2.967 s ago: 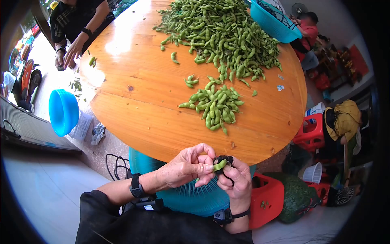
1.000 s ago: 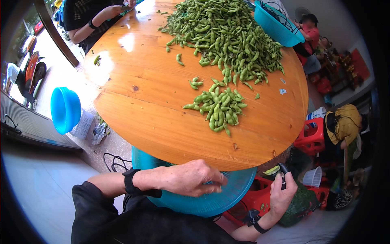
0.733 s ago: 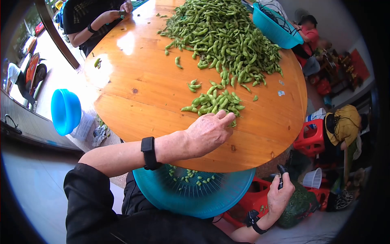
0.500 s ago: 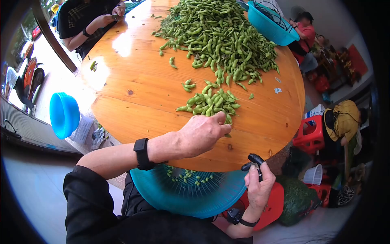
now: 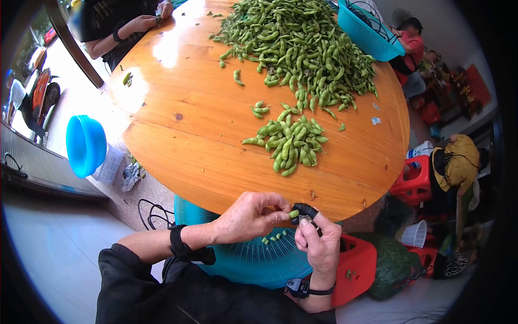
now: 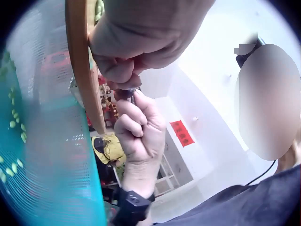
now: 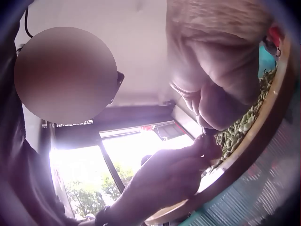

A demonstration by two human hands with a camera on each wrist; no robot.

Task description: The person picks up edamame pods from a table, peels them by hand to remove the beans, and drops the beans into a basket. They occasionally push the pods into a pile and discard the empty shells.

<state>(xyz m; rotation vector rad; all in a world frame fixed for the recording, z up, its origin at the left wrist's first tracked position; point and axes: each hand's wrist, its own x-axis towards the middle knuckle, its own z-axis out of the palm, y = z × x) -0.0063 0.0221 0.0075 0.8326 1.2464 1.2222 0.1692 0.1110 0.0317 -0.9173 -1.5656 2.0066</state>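
My left hand [image 5: 280, 214] pinches a green edamame pod [image 5: 294, 214] just below the near edge of the round wooden table [image 5: 178, 146]. My right hand [image 5: 306, 217], with a black tool on its thumb and forefinger, pinches the pod's other end. Both hands hover over a teal basket [image 5: 237, 264] holding several shelled beans [image 5: 274, 236]. A small pile of pods [image 5: 291, 139] lies on the table just beyond. In the left wrist view the right hand [image 6: 138, 132] meets the left hand's fingers [image 6: 123, 70] beside the table edge [image 6: 82, 70].
A large heap of pods [image 5: 297, 48] covers the far side of the table, with a teal basket [image 5: 369, 32] at its far right edge. Another person's hands [image 5: 145, 19] work at the far left. A blue bowl [image 5: 85, 146] and a red stool [image 5: 353, 267] stand on the floor.
My left hand has drawn back from the small pile to the table's near edge with a pod. My right hand rose from the right to meet it over the basket.
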